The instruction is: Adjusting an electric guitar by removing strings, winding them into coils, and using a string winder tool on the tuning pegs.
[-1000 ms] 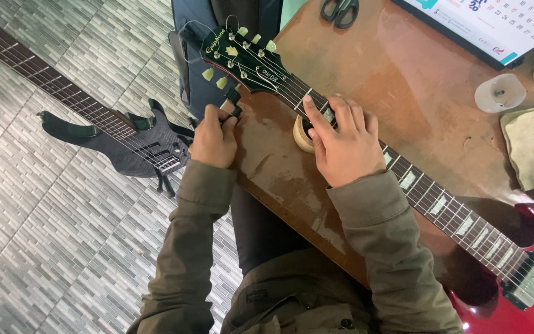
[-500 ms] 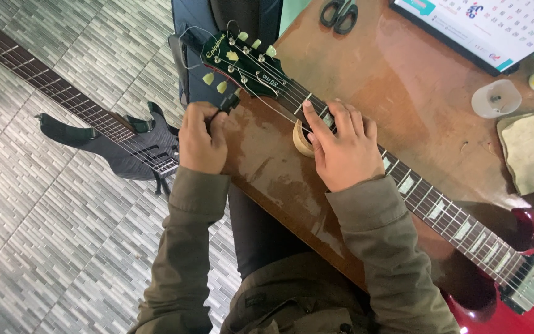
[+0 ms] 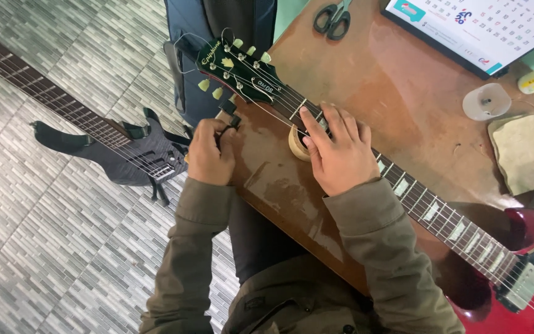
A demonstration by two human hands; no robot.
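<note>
A red electric guitar (image 3: 529,278) lies across a brown wooden table (image 3: 415,93), its dark headstock (image 3: 233,65) pointing to the upper left past the table's edge. My right hand (image 3: 338,151) lies flat on the neck near the nut, fingers spread over the strings. A roll of tape (image 3: 298,145) sits under the neck beside this hand. My left hand (image 3: 208,151) is closed around a small black winder tool (image 3: 230,114) just below the headstock's lower tuning pegs (image 3: 211,89).
A dark electric guitar (image 3: 103,139) stands on the tiled floor at the left. On the table lie black scissors (image 3: 335,17), a desk calendar (image 3: 483,28), a small clear cup (image 3: 486,101) and a folded cloth (image 3: 520,151). A dark bag (image 3: 193,68) stands behind the headstock.
My left hand has shifted slightly down along the headstock's lower pegs with the winder. My right hand stays pressed on the neck.
</note>
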